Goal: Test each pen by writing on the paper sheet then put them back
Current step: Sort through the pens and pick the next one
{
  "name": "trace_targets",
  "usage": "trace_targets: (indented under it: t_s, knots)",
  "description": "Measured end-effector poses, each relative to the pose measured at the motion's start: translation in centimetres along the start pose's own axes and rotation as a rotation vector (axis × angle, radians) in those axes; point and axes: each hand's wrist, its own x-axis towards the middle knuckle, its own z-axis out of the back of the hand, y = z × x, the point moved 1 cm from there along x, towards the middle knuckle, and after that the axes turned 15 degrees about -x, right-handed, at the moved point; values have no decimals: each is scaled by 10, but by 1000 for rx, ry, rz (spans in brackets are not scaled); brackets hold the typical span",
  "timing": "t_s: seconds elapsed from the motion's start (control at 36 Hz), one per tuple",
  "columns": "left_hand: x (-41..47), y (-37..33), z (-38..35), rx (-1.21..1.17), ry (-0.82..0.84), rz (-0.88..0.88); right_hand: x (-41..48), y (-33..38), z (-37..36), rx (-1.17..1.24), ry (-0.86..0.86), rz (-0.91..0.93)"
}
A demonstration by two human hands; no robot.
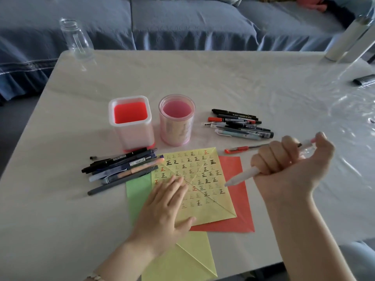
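A yellow paper sheet (205, 179) covered with several small written characters lies in front of me on the table. My left hand (162, 209) rests flat on its lower left part, fingers straight. My right hand (288, 161) is raised to the right of the sheet and grips a white pen (241, 177) in a fist, its tip pointing down-left over the sheet's right edge. One pile of pens (121, 167) lies left of the sheet, another pile of pens (239, 124) lies at the back right. Two holders stand behind the sheet: a square red-and-white holder (132, 122) and a round pink holder (176, 120).
A lone red pen (237, 149) lies beside the sheet's top right corner. A red sheet (239, 211), a green sheet (138, 191) and another yellow sheet (186, 260) lie under the written one. A clear jar (76, 39) stands at the back left, a black object (364, 79) at the right edge. A blue sofa is behind the table.
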Motion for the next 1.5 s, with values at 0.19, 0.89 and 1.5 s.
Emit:
trace_targets:
  t_s: [0.19, 0.89, 1.5]
  knots:
    - [0, 1, -3, 30, -20, -11, 0, 10, 1, -23, 14, 97]
    - [9, -27, -14, 16, 27, 58, 10, -43, 72, -935, 1, 21]
    - [14, -29, -17, 10, 72, 112, 8, -93, 84, -1116, -153, 339]
